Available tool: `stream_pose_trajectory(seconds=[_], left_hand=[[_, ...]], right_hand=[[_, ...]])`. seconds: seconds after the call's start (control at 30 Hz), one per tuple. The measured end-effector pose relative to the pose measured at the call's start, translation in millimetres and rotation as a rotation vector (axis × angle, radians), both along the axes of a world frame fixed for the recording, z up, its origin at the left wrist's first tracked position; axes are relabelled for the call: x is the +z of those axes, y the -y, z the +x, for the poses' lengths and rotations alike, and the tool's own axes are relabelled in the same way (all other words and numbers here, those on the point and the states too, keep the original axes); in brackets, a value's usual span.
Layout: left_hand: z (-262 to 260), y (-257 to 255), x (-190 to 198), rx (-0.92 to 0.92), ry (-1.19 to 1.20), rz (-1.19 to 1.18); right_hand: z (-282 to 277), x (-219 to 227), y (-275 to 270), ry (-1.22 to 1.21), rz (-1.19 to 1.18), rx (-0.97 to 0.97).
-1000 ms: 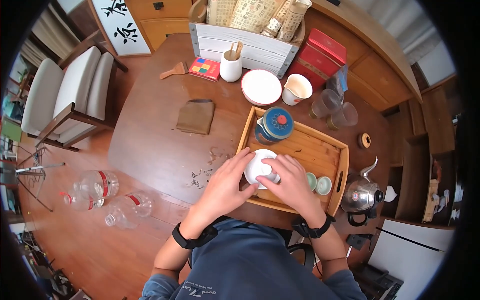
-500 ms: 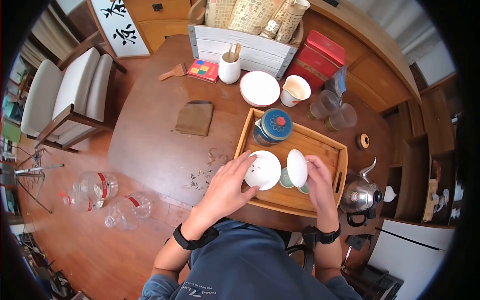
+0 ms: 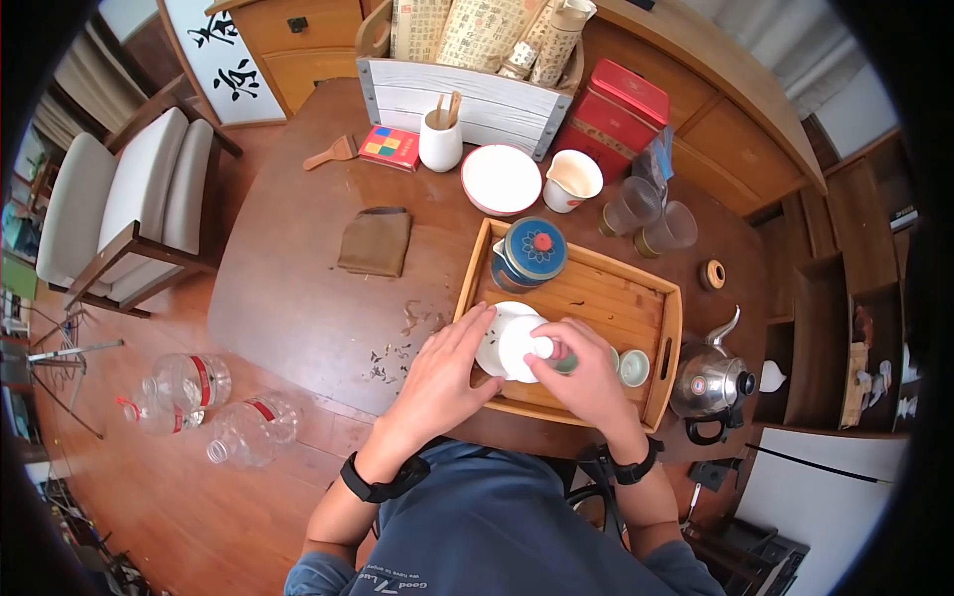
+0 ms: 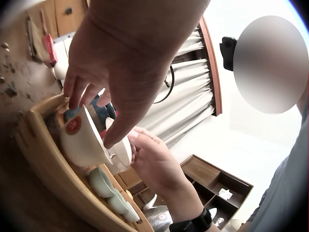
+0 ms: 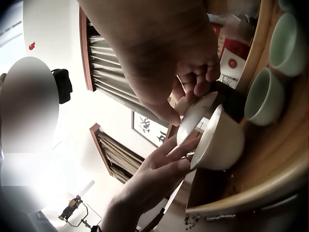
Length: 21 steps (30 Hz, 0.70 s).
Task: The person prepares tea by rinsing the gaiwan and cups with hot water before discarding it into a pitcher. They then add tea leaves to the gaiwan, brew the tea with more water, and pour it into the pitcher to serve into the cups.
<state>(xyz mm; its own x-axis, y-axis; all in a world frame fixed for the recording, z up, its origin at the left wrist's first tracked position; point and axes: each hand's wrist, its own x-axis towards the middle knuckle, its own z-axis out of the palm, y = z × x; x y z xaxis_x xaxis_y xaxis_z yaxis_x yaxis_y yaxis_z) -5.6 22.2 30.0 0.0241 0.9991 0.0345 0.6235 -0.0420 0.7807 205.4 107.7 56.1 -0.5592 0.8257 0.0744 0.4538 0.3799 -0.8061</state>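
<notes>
A white gaiwan bowl [image 3: 491, 347] with dark tea leaf bits inside stands near the left edge of a wooden tray [image 3: 628, 295]. My left hand [image 3: 440, 370] holds its rim between thumb and fingers. By its knob, my right hand [image 3: 588, 373] pinches the white lid [image 3: 516, 350]. The lid is tilted over the right side of the bowl, with a gap between the two rims in the right wrist view. Pale green cups [image 5: 264, 98] sit beside the bowl, partly hidden by my right hand from above. Behind it stands a blue lidded pot [image 3: 533, 250].
A steel kettle [image 3: 708, 382] stands right of the tray. Spilled tea leaves [image 3: 386, 366] lie left of it, near a folded brown cloth [image 3: 375, 241]. Along the back are a white bowl [image 3: 501, 179], a pitcher [image 3: 572, 182], clear glasses [image 3: 666, 230] and a red tin [image 3: 618, 109].
My right hand lifted the lid off the bowl and swung it right, upright on edge; now it is back left, over the bowl. My left hand stays at the rim.
</notes>
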Motion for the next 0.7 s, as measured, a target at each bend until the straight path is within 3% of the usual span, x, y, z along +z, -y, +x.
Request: stream_pose_trajectory(seconds=[0.2,0.7], left_hand=[[-2,1,2,0.010,0.031,0.004],[-3,2,-3,0.037,0.040,0.010]], right_hand=[[-21,-10,-4,0.062,0.263,0.084],[-17,-21,-1,0.125,0.224,0.079]])
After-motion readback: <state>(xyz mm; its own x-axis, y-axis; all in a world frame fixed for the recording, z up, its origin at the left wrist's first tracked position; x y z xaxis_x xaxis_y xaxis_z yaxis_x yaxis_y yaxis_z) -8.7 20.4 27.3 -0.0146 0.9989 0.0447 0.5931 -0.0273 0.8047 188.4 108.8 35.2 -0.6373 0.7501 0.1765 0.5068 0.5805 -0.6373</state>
